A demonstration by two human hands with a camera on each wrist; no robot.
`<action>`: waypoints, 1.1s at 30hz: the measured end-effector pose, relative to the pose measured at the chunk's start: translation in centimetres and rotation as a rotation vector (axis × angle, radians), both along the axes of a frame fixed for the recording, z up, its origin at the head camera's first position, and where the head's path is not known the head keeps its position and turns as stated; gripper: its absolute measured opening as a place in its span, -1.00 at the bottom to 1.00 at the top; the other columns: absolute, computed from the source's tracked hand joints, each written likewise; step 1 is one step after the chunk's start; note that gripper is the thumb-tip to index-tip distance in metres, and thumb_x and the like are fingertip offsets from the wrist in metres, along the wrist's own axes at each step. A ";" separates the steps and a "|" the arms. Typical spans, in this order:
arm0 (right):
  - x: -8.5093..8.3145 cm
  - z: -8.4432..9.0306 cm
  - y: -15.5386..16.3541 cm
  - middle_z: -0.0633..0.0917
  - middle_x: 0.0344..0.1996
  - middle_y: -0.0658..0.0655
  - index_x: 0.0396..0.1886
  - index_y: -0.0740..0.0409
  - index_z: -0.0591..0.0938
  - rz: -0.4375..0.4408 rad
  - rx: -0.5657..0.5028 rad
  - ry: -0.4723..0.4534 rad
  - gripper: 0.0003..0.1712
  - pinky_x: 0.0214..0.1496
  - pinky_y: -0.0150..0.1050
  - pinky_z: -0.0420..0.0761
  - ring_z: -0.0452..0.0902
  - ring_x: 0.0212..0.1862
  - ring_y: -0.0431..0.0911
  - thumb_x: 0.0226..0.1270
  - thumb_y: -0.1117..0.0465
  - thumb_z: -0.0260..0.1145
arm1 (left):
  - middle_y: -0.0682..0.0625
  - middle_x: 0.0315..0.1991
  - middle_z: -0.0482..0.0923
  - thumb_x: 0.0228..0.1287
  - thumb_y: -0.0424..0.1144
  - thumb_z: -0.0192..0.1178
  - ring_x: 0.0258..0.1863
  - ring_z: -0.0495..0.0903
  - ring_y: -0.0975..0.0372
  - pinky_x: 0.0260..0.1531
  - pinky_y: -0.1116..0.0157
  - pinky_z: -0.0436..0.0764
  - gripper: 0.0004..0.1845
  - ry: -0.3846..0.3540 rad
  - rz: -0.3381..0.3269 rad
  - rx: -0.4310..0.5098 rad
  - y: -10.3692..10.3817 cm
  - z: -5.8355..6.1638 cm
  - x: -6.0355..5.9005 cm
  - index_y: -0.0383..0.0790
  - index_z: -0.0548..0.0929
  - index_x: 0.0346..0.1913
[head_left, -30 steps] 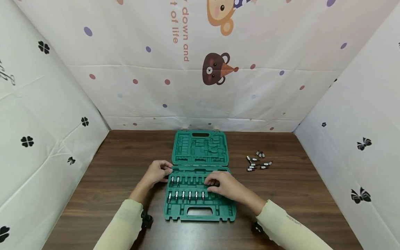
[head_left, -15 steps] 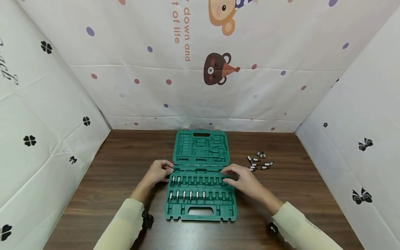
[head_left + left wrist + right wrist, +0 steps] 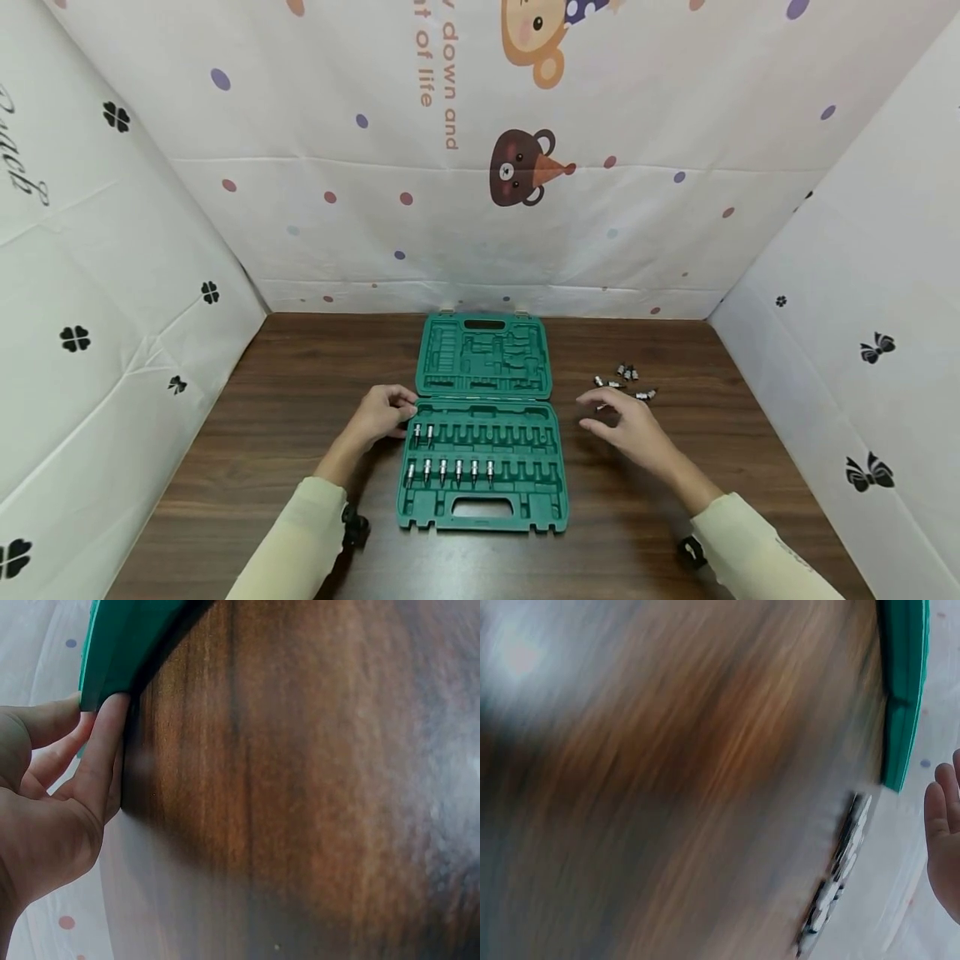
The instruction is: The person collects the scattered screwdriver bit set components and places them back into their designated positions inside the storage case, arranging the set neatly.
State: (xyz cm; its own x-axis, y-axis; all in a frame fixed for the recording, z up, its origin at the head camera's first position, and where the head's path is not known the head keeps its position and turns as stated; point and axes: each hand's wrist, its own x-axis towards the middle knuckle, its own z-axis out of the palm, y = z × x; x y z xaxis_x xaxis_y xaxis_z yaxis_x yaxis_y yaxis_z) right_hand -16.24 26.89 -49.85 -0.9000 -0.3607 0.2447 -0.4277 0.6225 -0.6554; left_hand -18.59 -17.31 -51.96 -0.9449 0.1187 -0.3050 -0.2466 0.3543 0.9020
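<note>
One at a time, best pinch the loose bits [image 3: 628, 375] at right of centre in the head view, turning each to match the seated bits [image 3: 459, 471], silver end toward the top of the frame. Lower the right hand [image 3: 630, 429], with thumb and fingers parted and nothing visibly held, straight onto a single bit. Brace the green case [image 3: 423, 504], at lower centre, with the left hand [image 3: 381, 412], grasping its left edge. Cannot count the loose bits, partly hidden behind the right hand and smeared at lower right in the right wrist view.
</note>
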 end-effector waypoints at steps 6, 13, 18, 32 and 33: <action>-0.4 -0.2 2.1 0.75 0.01 0.07 0.15 0.07 0.69 -0.070 0.045 -0.012 -0.58 0.01 0.07 0.72 0.71 0.00 0.06 0.32 0.18 0.52 | -0.21 -0.14 0.58 0.51 -0.44 0.16 -0.21 0.65 0.09 -0.29 0.14 0.81 -0.82 0.010 0.000 -0.003 0.1 -0.1 -0.1 -0.36 0.67 0.06; -1.1 -0.6 4.2 0.71 0.05 0.13 0.20 0.07 0.67 -0.126 0.109 -0.002 -0.54 -0.05 -0.11 0.75 0.69 0.03 0.07 0.31 0.24 0.52 | -0.21 -0.12 0.58 0.52 -0.43 0.16 -0.20 0.65 0.10 -0.27 0.14 0.80 -0.81 0.008 0.008 -0.006 0.1 0.0 -0.2 -0.35 0.67 0.07; -1.4 -0.9 5.4 0.67 0.17 0.13 0.20 0.03 0.67 -0.164 0.160 0.046 -0.51 0.13 0.15 0.65 0.60 0.16 0.14 0.28 0.26 0.54 | -0.22 -0.11 0.59 0.52 -0.43 0.15 -0.20 0.64 0.10 -0.26 0.13 0.81 -0.81 0.013 0.003 -0.009 0.1 0.3 -0.2 -0.36 0.66 0.08; -2.6 -1.4 8.7 0.61 0.26 0.26 0.22 0.11 0.64 -0.220 0.193 -0.021 -0.53 0.26 0.42 0.35 0.40 0.30 0.31 0.33 0.24 0.50 | -0.22 -0.11 0.58 0.52 -0.44 0.16 -0.21 0.64 0.11 -0.26 0.13 0.81 -0.81 0.006 0.004 0.002 0.0 0.0 -0.1 -0.37 0.66 0.08; -2.7 -1.4 8.9 0.60 0.26 0.27 0.23 0.10 0.64 -0.224 0.194 -0.031 -0.53 0.26 0.43 0.34 0.39 0.31 0.32 0.35 0.23 0.49 | -0.22 -0.11 0.58 0.52 -0.44 0.16 -0.21 0.64 0.11 -0.27 0.13 0.81 -0.80 0.006 0.004 0.003 0.0 0.0 -0.1 -0.37 0.66 0.09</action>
State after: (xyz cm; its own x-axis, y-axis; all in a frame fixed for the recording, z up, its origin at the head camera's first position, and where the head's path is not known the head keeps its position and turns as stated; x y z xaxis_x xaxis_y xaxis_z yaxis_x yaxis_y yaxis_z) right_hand -18.92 35.76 -51.24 -0.9684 -0.1898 0.1616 -0.2472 0.8143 -0.5252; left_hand -18.68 -17.35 -51.97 -0.9473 0.1158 -0.2987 -0.2424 0.3509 0.9045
